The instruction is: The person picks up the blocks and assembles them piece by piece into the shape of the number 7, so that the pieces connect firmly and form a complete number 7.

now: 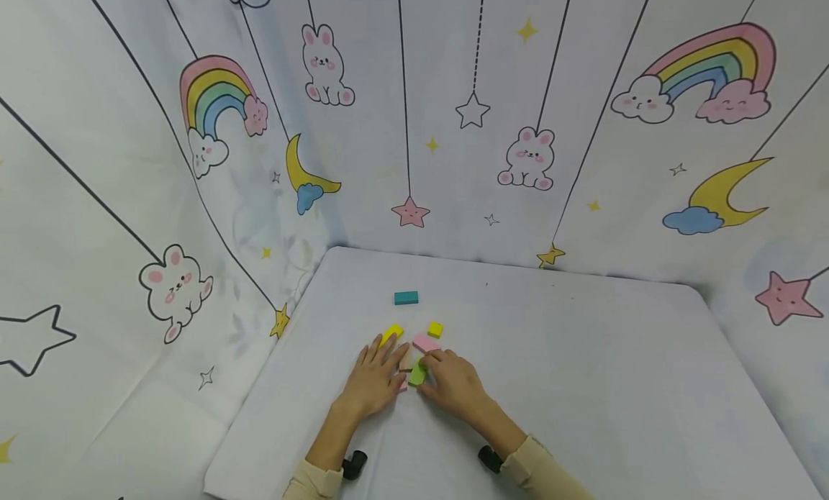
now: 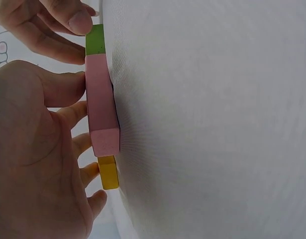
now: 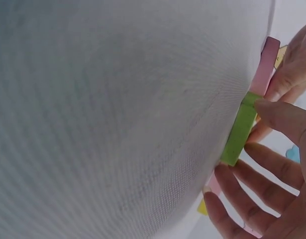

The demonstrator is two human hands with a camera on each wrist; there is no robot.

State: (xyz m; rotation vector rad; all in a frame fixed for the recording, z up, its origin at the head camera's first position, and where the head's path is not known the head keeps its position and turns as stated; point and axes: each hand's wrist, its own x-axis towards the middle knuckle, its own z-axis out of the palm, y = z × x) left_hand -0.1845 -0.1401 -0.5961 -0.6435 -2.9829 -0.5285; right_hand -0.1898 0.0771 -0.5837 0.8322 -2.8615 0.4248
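Note:
On the white table, my right hand (image 1: 456,386) pinches a green block (image 3: 239,130) between thumb and fingers at its two ends. My left hand (image 1: 369,386) lies to the left with fingers spread and fairly straight. Its thumb touches a pink block (image 2: 100,94), which adjoins the green one in the left wrist view. The left fingertips rest by a yellow block (image 1: 391,332). Between the hands is a wood-coloured block (image 1: 406,361), partly hidden. Another pink block (image 1: 425,342) lies just beyond the right fingertips.
A small yellow block (image 1: 435,330) sits behind the far pink block. Farther back lies a teal block (image 1: 406,298). The white tabletop (image 1: 602,385) extends to the right, and a patterned cloth (image 1: 453,169) hangs behind it.

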